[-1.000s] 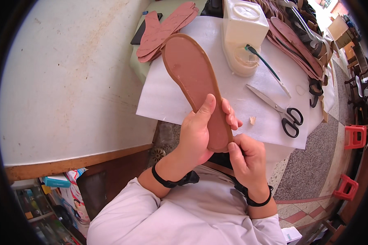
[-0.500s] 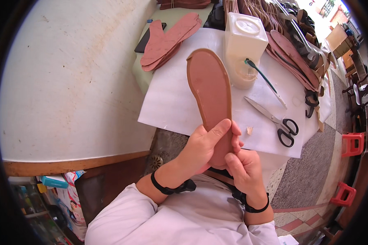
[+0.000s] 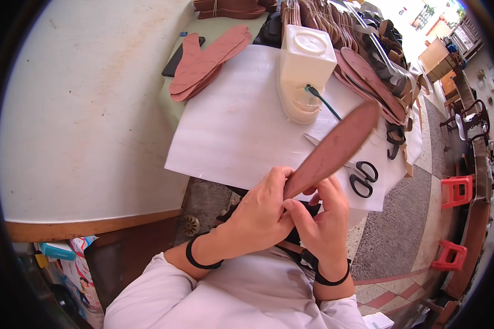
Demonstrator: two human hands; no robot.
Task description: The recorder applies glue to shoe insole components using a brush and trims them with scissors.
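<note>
A reddish-brown shoe insole (image 3: 335, 148) is held up over the white-covered work table, tilted so its wide end points to the far right. My left hand (image 3: 263, 211) is closed round its narrow near end. Curled fingers and thumb of my right hand (image 3: 325, 219) pinch at that same end, from the right; the exact contact is partly hidden. Below the insole lie black-handled scissors (image 3: 362, 180), their blades partly covered by it. Beyond stands a cream plastic container (image 3: 304, 71) with a cut opening and a dark green-handled brush (image 3: 323, 101) sticking out.
A stack of insoles (image 3: 203, 66) lies at the back left, beside a dark phone (image 3: 173, 64). More insoles (image 3: 370, 85) and shoe parts crowd the back right. A white panel (image 3: 82, 120) with a wooden edge fills the left. Red stools (image 3: 456, 192) stand on the floor at right.
The insole has swung from nearly upright to leaning far right, and is turned over or edgewise. My left hand rolled with it, its back now showing. The view shifted slightly.
</note>
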